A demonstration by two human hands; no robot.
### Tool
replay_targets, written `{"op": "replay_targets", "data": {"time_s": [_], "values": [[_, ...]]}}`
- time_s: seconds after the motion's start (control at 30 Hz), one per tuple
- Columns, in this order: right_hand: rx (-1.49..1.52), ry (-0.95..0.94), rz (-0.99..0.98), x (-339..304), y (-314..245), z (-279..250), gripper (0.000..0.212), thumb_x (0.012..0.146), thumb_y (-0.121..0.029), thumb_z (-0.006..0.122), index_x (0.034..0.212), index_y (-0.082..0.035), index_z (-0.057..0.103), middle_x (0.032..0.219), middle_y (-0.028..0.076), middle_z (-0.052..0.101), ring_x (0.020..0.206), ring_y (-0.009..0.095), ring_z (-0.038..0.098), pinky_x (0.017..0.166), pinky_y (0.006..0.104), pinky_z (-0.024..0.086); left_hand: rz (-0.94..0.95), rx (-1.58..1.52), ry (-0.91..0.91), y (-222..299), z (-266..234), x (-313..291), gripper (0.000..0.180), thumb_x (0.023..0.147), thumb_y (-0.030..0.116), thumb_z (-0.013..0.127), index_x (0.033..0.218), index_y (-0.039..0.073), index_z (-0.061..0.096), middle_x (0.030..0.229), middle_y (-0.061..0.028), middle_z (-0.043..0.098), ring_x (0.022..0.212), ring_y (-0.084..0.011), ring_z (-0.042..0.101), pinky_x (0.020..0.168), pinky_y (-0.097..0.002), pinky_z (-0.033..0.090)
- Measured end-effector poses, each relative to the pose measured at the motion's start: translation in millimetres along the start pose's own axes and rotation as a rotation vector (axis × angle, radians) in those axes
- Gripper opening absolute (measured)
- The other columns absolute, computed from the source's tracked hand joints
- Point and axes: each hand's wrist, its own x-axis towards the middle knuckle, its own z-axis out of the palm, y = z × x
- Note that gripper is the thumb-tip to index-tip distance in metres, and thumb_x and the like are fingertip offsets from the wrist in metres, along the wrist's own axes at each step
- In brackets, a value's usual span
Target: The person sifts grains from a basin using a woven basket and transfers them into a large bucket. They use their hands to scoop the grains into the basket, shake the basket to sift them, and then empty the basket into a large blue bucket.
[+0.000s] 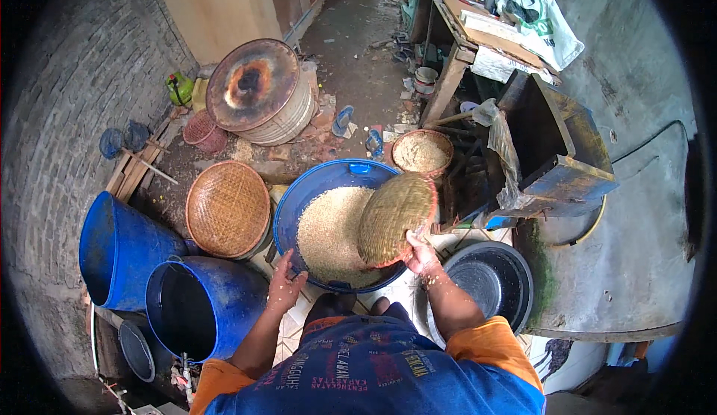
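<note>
A large blue tub (293, 200) in front of me holds a heap of pale grain (326, 230). My right hand (420, 254) grips the rim of a round woven basket (396, 218), which is tipped upside down over the right side of the tub. My left hand (284, 284) rests on the tub's near rim with its fingers bent, holding nothing else.
A second woven basket (228, 207) lies upturned left of the tub. Two blue barrels (202, 303) (119, 251) stand at lower left. A black basin (489, 281) sits at my right. Beyond are a grain-filled basket (422, 152), a rusty drum lid (252, 83) and a metal machine (556, 154).
</note>
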Motion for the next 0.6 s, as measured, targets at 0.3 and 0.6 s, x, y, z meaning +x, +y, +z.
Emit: {"op": "replay_targets", "data": {"time_s": [0.3, 0.6], "values": [[0.001, -0.178, 0.032, -11.5, -2.9, 29.4, 0.04, 0.088, -0.014, 0.062, 0.125, -0.012, 0.049, 0.116, 0.007, 0.06, 0.107, 0.026, 0.059, 0.095, 0.0456, 0.046, -0.029, -0.079, 0.019, -12.7, -2.0, -16.2, 0.06, 0.082, 0.011, 0.067, 0.136, 0.009, 0.041, 0.133, -0.0123, 0.046, 0.117, -0.0255, 0.048, 0.091, -0.0342, 0.043], [-0.506, -0.071, 0.05, -19.7, 3.5, 19.2, 0.029, 0.084, -0.012, 0.068, 0.109, -0.003, 0.059, 0.1, 0.005, 0.063, 0.092, 0.02, 0.06, 0.082, 0.0361, 0.049, -0.137, -0.21, -0.04, 14.8, -2.9, -30.0, 0.057, 0.088, 0.026, 0.062, 0.138, 0.01, 0.039, 0.13, -0.0144, 0.048, 0.107, -0.0228, 0.052, 0.087, -0.0358, 0.045]]}}
